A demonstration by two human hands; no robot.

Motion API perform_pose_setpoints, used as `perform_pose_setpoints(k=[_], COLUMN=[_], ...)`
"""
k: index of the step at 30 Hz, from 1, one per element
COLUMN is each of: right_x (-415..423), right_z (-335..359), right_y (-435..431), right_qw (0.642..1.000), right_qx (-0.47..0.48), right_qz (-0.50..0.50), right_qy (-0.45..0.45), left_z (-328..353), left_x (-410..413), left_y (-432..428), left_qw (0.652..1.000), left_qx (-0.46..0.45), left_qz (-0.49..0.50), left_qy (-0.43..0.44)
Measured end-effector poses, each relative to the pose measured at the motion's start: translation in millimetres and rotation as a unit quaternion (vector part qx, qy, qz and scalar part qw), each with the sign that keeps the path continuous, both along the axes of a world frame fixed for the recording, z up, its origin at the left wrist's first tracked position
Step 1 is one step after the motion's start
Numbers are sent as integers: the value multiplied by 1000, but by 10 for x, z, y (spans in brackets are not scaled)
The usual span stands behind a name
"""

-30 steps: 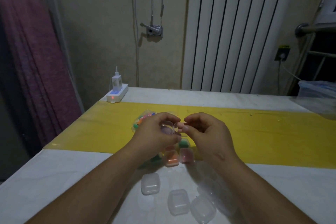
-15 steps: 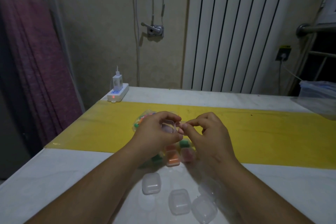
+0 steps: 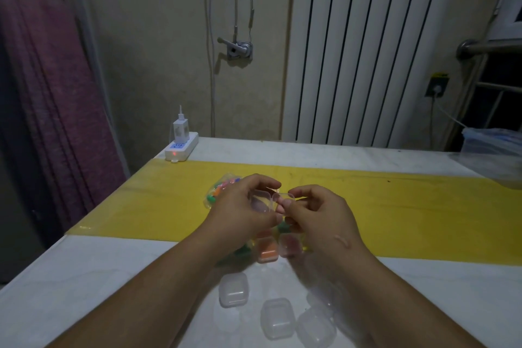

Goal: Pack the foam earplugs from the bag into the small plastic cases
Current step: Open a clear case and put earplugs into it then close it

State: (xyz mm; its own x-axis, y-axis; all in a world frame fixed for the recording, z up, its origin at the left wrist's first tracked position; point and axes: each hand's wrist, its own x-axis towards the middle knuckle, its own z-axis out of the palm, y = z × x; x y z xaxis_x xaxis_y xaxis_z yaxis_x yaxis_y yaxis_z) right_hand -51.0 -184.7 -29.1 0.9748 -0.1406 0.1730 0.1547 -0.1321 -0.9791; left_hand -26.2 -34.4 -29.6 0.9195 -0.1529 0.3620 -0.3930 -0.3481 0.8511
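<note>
Curled left hand [image 3: 240, 213], curled right hand [image 3: 320, 216]

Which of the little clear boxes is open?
The case held in the air: the left hand grips its base, the right hand pinches its swung-out lid. The empty cases on the table are shut.

Bare forearms [image 3: 135, 299], left hand [image 3: 240, 212], right hand [image 3: 322, 220] bearing a curved mark [image 3: 343, 241]

The head-worn camera is looking forward and down, close over the left hand [image 3: 240, 210] and right hand [image 3: 322, 216], facing a white ribbed metal radiator [image 3: 367, 51].
</note>
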Motion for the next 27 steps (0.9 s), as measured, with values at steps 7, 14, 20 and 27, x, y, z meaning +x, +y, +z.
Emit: perform_pose_setpoints(k=[7, 14, 20, 27], right_x=[25, 16, 8, -58], right_z=[18, 35, 54, 80], right_y=[-54, -65, -51, 4], right_qw=[999, 999, 996, 997], right_qx=[18, 30, 81, 72], right_qz=[-26, -37, -26, -14], right_qy=[-19, -27, -22, -9], left_z=[16, 67, 61, 22], left_x=[-10, -28, -7, -24], left_y=[-12, -28, 48, -3], left_qw=[985, 949, 908, 954], left_qx=[-143, -268, -348, -236], left_qz=[-41, -59, -153, -110], left_qy=[93, 152, 176, 149])
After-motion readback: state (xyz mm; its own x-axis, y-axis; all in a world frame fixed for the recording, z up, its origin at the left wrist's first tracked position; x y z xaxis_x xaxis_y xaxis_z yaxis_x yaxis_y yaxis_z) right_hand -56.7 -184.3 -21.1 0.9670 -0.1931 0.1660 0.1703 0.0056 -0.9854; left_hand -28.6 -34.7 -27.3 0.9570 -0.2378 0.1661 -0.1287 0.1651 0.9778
